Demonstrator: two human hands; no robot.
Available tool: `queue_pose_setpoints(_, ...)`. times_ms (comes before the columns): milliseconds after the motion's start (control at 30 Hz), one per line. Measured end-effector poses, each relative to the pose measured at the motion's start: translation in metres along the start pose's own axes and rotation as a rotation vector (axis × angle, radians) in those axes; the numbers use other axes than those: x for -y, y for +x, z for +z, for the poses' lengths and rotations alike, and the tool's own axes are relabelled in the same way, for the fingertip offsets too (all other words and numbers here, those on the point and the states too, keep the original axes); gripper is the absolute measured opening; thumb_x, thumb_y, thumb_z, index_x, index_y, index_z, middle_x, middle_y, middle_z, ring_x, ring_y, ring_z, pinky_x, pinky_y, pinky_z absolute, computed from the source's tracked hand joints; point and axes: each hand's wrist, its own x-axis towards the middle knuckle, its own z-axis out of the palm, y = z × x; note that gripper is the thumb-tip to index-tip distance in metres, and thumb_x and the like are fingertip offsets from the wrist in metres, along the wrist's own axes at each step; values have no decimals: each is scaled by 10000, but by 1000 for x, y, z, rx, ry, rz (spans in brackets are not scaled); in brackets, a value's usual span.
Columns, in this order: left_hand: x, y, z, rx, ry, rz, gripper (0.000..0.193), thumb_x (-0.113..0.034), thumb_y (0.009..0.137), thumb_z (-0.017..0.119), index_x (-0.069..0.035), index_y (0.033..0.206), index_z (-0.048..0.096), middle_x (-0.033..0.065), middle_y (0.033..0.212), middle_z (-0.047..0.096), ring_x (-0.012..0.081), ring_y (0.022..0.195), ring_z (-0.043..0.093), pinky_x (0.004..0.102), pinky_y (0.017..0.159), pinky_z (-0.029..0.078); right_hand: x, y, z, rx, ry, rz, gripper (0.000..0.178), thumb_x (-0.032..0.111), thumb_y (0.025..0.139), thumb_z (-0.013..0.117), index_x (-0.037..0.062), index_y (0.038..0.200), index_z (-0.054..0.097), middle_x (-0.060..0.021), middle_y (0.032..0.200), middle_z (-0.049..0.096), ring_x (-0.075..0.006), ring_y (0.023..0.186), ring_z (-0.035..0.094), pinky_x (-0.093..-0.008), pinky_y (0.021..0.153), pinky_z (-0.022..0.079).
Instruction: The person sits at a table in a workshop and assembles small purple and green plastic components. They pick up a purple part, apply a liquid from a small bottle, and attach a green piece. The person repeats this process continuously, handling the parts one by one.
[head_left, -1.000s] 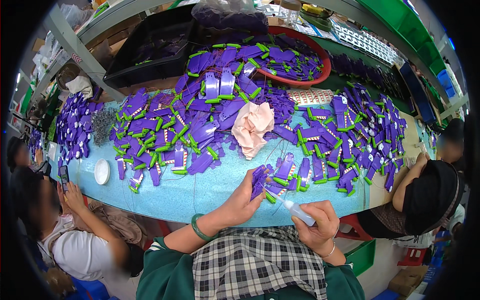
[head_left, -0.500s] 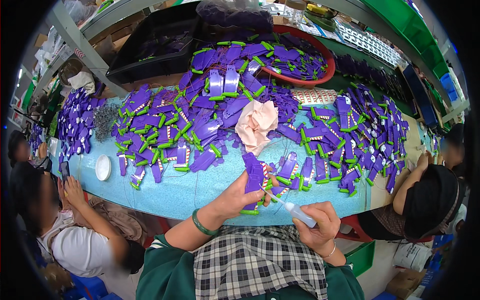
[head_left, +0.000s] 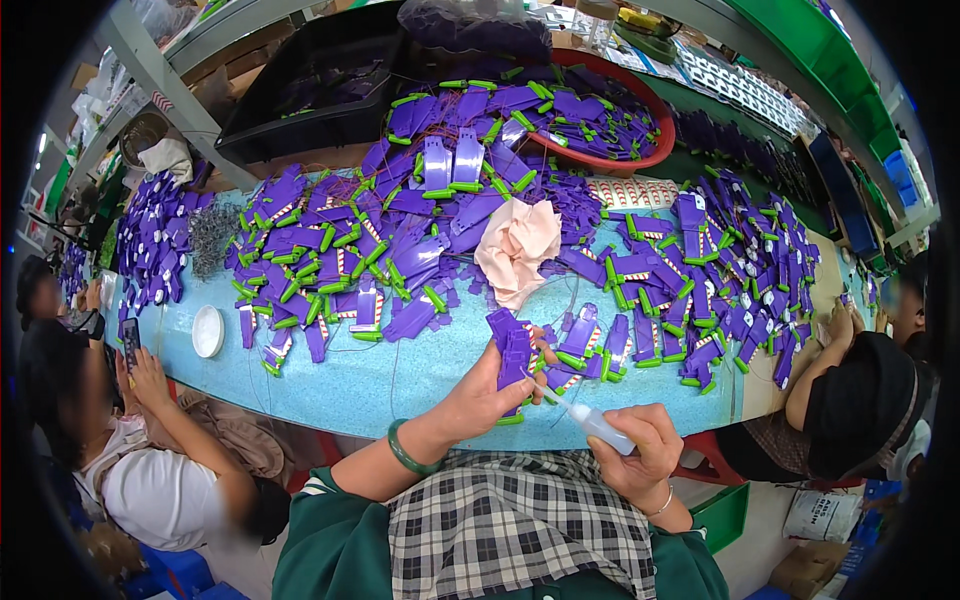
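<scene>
My left hand (head_left: pixel 478 398) is closed around a purple plastic piece (head_left: pixel 513 350) with a red-and-white striped strip; a bright green end (head_left: pixel 510 420) shows below the fingers. In my right hand (head_left: pixel 645 450) is a small translucent squeeze bottle (head_left: pixel 603 428) with a long thin nozzle. The nozzle points up and left, its tip at the purple piece beside my left fingers; whether it touches I cannot tell. Just beyond my hands, similar purple-and-green pieces (head_left: pixel 578 335) lie on the blue tabletop (head_left: pixel 290 395). Behind them sits a crumpled pale pink cloth or paper (head_left: pixel 517 250).
Heaps of purple-and-green pieces (head_left: pixel 330 250) cover the table's far side. A red basin (head_left: pixel 655 145) and a black tray (head_left: pixel 300 150) stand behind. A small white dish (head_left: pixel 207 332) and tangled wire (head_left: pixel 212 240) are at left. People sit on both sides, one holding a phone (head_left: pixel 131 342).
The purple piece in my left hand has turned slightly, and the nozzle tip stays beside it. Both hands remain in nearly the same place.
</scene>
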Motion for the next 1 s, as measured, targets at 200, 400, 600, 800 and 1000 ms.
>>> queue_pose_setpoints(200, 5, 2, 7, -119, 173, 40, 527, -49, 930, 500, -26, 1382, 230, 105, 1222, 459, 136, 924, 522, 303, 847, 447, 2, 1, 0, 6, 19, -21, 338, 94, 675, 799, 30, 968, 642, -98, 785, 625, -197, 634, 588, -292, 542, 474)
queue_pose_setpoints(400, 7, 1, 4, -122, 356, 72, 526, -3, 921, 470, -28, 1384, 221, 104, 1232, 433, 128, 912, 506, 292, 819, 440, 3, 2, 2, 24, 19, -5, 338, 79, 669, 797, 34, 967, 643, -99, 793, 628, -201, 641, 593, -294, 545, 475)
queue_pose_setpoints(600, 12, 1, 2, -123, 425, 83, 519, -10, 919, 473, -30, 1376, 229, 107, 1231, 433, 134, 917, 511, 289, 800, 446, 4, 3, 2, 31, 7, 2, 345, 62, 665, 795, 39, 975, 646, -99, 807, 627, -202, 645, 598, -292, 545, 477)
queue_pose_setpoints(800, 5, 1, -5, -119, 261, 55, 487, -42, 922, 495, -39, 1356, 274, 112, 1221, 454, 187, 1060, 536, 353, 860, 506, 3, 5, 2, 59, 16, 15, 354, 60, 657, 796, 42, 976, 644, -103, 806, 622, -217, 651, 598, -307, 560, 481)
queue_pose_setpoints(1000, -65, 8, -103, -378, 452, -41, 496, -124, 909, 570, -23, 1332, 332, 124, 1140, 546, 240, 1002, 605, 365, 819, 562, -4, -1, 2, -6, 24, 26, 393, 49, 621, 829, 42, 972, 653, -106, 814, 633, -222, 672, 613, -292, 549, 480)
